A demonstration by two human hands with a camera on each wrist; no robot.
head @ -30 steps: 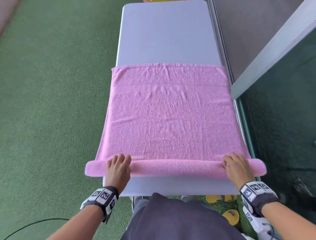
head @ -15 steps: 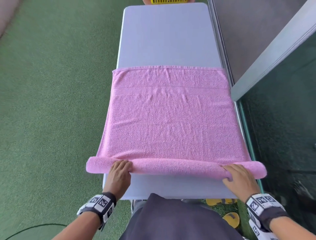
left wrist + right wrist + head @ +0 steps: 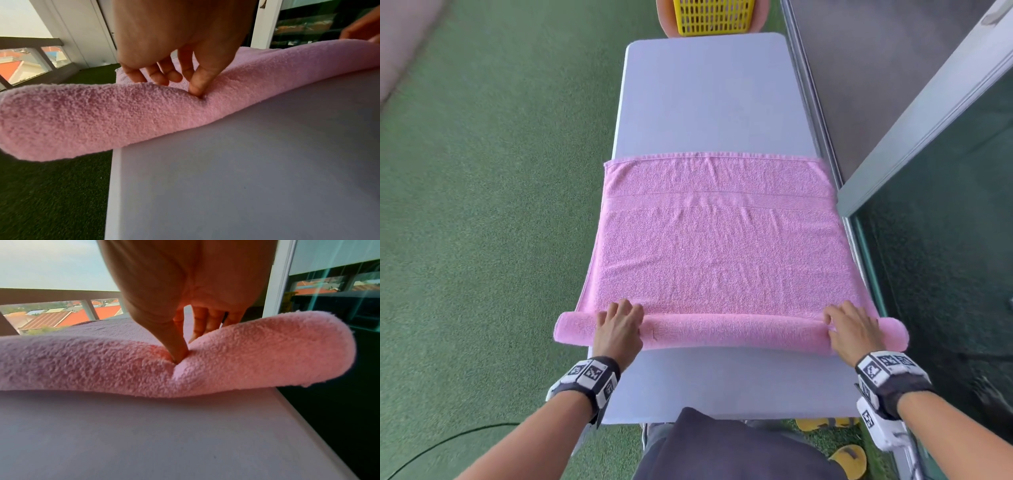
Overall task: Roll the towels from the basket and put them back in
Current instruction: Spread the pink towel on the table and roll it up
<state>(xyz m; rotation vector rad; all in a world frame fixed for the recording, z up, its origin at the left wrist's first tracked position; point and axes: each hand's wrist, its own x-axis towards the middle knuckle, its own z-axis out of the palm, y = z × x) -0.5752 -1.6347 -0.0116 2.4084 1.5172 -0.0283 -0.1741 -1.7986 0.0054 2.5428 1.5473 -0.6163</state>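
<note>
On the grey worktop (image 3: 709,102) the soft, light pink towel (image 3: 719,246) lies flat, its near edge rolled, and the left hand (image 3: 618,329) and right hand (image 3: 851,330) pinch this roll near its ends, the best hold.

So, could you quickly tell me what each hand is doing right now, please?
Left hand: grips the rolled edge of the pink towel, thumb dug in.
Right hand: grips the same roll, near its other end.

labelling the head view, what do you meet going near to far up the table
bare table → rolled towel edge with left hand and right hand on it → flat pink towel → yellow basket
</note>
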